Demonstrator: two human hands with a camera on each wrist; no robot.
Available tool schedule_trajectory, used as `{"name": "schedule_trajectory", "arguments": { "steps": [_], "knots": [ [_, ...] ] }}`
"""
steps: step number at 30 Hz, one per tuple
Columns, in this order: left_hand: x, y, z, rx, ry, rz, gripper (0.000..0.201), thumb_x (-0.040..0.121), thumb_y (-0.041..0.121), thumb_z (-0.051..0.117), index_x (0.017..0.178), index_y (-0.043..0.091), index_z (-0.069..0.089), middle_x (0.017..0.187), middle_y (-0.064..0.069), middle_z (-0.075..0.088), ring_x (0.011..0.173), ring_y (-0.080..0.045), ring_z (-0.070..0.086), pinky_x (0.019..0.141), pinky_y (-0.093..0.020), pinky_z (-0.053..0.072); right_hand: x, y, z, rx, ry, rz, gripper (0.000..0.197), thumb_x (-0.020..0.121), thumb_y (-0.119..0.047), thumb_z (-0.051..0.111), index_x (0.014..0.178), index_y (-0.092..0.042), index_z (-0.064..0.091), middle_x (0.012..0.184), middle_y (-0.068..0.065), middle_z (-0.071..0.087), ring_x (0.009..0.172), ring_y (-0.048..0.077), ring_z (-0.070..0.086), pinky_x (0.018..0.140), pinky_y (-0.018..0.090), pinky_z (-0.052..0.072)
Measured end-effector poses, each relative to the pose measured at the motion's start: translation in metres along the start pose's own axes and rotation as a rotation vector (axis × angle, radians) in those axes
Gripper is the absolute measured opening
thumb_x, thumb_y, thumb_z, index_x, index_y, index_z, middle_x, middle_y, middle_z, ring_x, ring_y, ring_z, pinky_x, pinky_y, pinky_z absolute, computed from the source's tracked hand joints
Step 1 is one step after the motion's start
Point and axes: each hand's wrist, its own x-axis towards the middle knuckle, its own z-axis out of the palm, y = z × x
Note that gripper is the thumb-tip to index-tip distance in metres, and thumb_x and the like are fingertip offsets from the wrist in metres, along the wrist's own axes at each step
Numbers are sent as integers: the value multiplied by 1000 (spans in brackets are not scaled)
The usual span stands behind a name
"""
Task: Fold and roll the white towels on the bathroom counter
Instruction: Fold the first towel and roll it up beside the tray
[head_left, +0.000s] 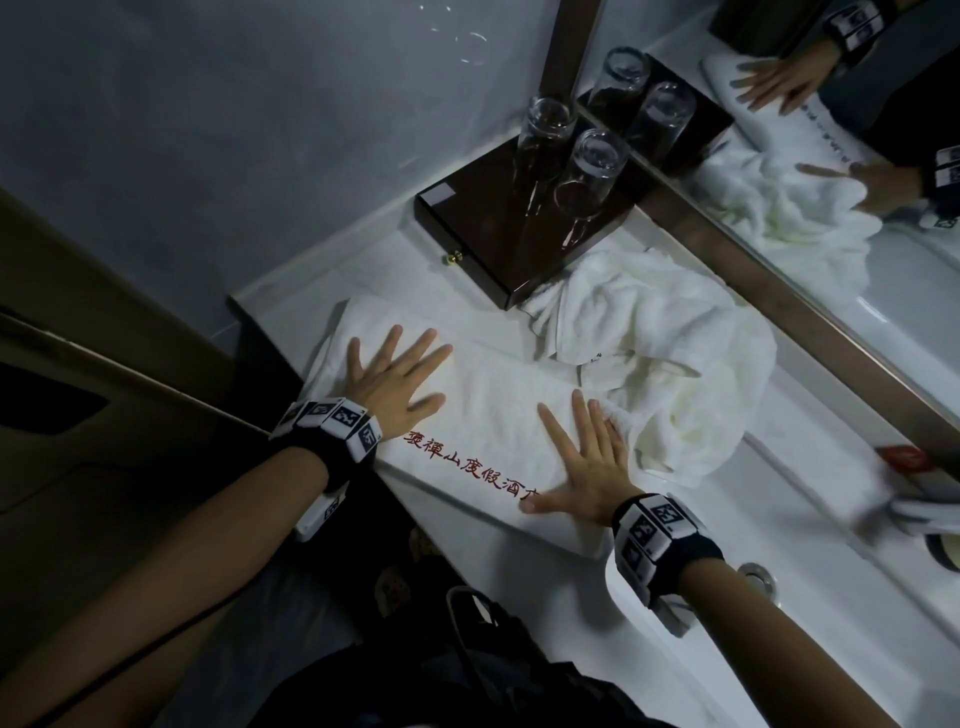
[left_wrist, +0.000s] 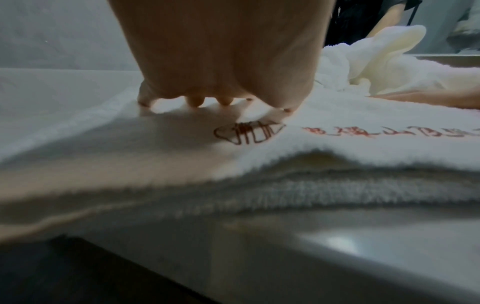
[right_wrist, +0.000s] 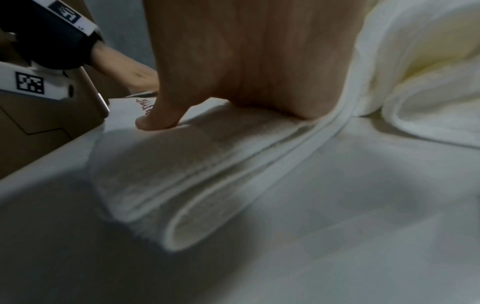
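A white towel (head_left: 488, 415) folded into a long strip lies along the front edge of the counter, with red embroidered characters on its near side. My left hand (head_left: 392, 376) presses flat on its left end, fingers spread and straight. My right hand (head_left: 587, 457) lies flat on its right end, thumb by the red lettering. The left wrist view shows the left hand's fingertips (left_wrist: 194, 102) down on the folded towel (left_wrist: 233, 164). In the right wrist view the right hand (right_wrist: 246, 72) bears on the layered towel (right_wrist: 194, 174). A second, crumpled white towel (head_left: 665, 353) sits just beyond the right hand.
A dark wooden drawer box (head_left: 519, 228) carrying upturned glasses (head_left: 587, 176) stands at the back left of the white counter (head_left: 291, 291). A mirror (head_left: 831, 182) runs along the right. The sink basin (head_left: 779, 649) with its drain (head_left: 756, 574) lies to the right, near a red packet (head_left: 904, 457).
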Motion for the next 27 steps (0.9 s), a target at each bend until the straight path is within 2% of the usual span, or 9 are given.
{"name": "schedule_trajectory", "arguments": {
  "steps": [3,6,8,11,16,18,21,23,27],
  "knots": [
    [9,6,-11,-2,55,3,60,95,46,32,146,39,1,157,13,-10,145,-21,-10,111,-62,-5,4,2,-9,3,93,8,100,63,-75,57,143,-51,2,156,-6,-11,143,21,-5,114,45,6],
    [23,16,-29,62,108,73,65,94,23,43,147,32,5,159,5,0,146,-18,-4,116,-52,-1,11,11,-25,-24,382,2,64,82,-43,62,138,-24,37,143,8,33,127,31,34,102,41,26],
    [34,25,-42,88,34,146,74,89,5,46,147,29,8,158,2,8,146,-16,2,117,-47,-5,14,16,-32,-92,477,134,66,77,-43,66,133,-20,41,137,5,40,124,29,33,99,37,20],
    [48,42,-57,156,-36,183,72,80,-9,47,143,16,24,144,-6,34,137,-20,27,118,-42,-3,17,18,-37,-147,368,202,72,75,-52,64,135,-22,41,134,3,46,124,27,34,96,35,17],
    [55,45,-64,217,-26,193,48,83,-10,44,127,10,47,130,-10,45,124,-30,37,105,-33,26,13,20,-61,119,243,197,63,68,-27,75,128,-23,54,122,5,53,116,27,47,94,28,30],
    [52,37,-70,176,10,161,35,87,-2,49,120,8,54,127,-12,45,119,-31,41,100,-36,38,5,19,-74,349,270,204,50,70,-20,76,118,-19,62,108,4,60,105,25,57,80,21,39],
    [52,27,-91,-107,255,69,24,86,1,50,106,7,62,120,-15,53,108,-32,50,85,-38,42,-8,13,-100,553,558,116,23,69,-18,79,86,-19,62,74,-5,64,73,13,62,56,9,39],
    [50,21,-113,-203,494,130,20,83,1,51,99,4,63,111,-18,59,98,-35,56,80,-40,45,-18,1,-120,675,718,3,23,69,-16,80,79,-21,60,69,-14,62,64,-4,57,54,4,40],
    [34,5,-141,-194,803,355,18,74,-1,48,80,-5,65,82,-25,65,75,-37,63,75,-38,41,-43,-25,-146,907,637,-293,29,71,-6,77,80,-31,66,76,-21,68,71,-9,59,62,7,45]
  ]
}}
